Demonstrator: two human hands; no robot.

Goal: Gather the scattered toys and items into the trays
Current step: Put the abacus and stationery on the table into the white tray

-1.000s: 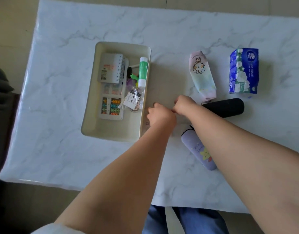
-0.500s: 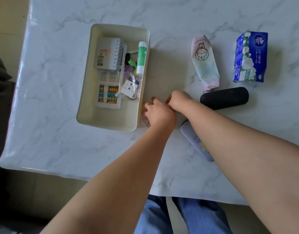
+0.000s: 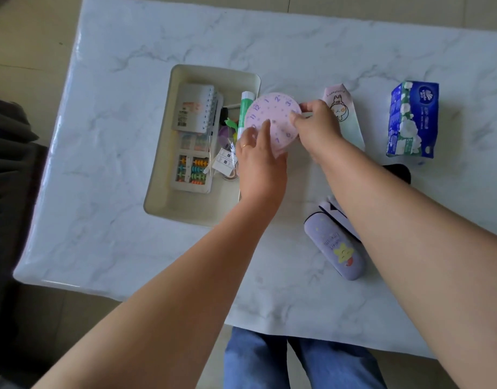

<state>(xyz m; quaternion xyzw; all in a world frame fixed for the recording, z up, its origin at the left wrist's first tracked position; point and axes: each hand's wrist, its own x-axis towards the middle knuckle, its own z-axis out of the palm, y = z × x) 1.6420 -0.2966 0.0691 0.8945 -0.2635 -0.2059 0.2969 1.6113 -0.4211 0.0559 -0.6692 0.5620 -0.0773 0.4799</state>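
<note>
A pink toy clock face (image 3: 275, 115) with purple numbers is held up over the right rim of the cream tray (image 3: 160, 192). My left hand (image 3: 258, 155) grips its lower edge, and my right hand (image 3: 316, 127) pinches its right edge. Inside the tray lie a spiral notebook (image 3: 192, 112), a small abacus (image 3: 192, 174), a green-and-white glue stick (image 3: 246, 103) and small tagged bits. On the table to the right lie a pastel rabbit pouch (image 3: 347, 113), a purple star case (image 3: 333, 247) and a black case (image 3: 397, 172) mostly hidden by my right arm.
A blue tissue pack (image 3: 413, 119) stands at the right of the white marble table (image 3: 115, 234). A dark chair (image 3: 8, 153) sits off the table's left edge. My jeans-clad legs (image 3: 298, 360) show below the near edge.
Both hands were pressed on the table beside the tray; now they have lifted the pink clock face and hold it above the tray's right rim.
</note>
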